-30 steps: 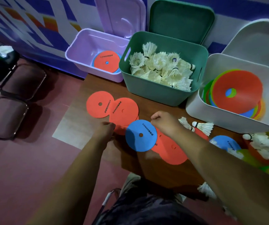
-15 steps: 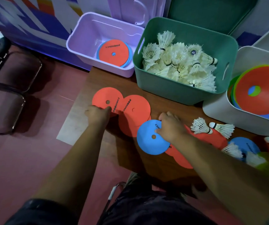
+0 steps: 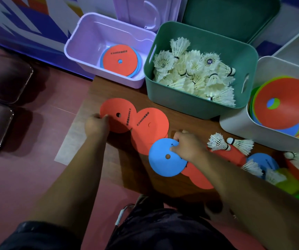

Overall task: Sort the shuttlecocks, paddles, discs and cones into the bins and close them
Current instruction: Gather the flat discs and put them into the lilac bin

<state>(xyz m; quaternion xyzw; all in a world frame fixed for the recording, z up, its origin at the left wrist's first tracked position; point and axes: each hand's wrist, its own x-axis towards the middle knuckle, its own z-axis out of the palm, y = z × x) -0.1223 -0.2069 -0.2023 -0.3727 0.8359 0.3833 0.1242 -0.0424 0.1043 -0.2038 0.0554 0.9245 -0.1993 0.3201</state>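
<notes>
Flat discs lie on the brown table [image 3: 163, 184]. My left hand [image 3: 96, 124] pinches the left edge of an orange disc [image 3: 120, 114]. A second orange disc [image 3: 150, 127] overlaps it. My right hand [image 3: 186, 146] grips the upper right edge of a blue disc [image 3: 163, 159], which lies over more orange discs. The lilac bin [image 3: 84, 56] holds a stack of discs with an orange one on top. The green bin [image 3: 190, 103] is full of white shuttlecocks. The white bin [image 3: 235, 123] holds stacked cones [image 3: 285, 103].
Two loose shuttlecocks [image 3: 229, 143] lie right of my right hand, with another blue disc [image 3: 264, 161], more shuttlecocks and coloured cones at the right edge. All three bin lids stand open against the wall. Dark chairs [image 3: 2, 98] stand on the red floor to the left.
My left hand moved up and left onto the edge of the leftmost orange disc. My right hand closed on the blue disc's edge. The camera moved closer and lower.
</notes>
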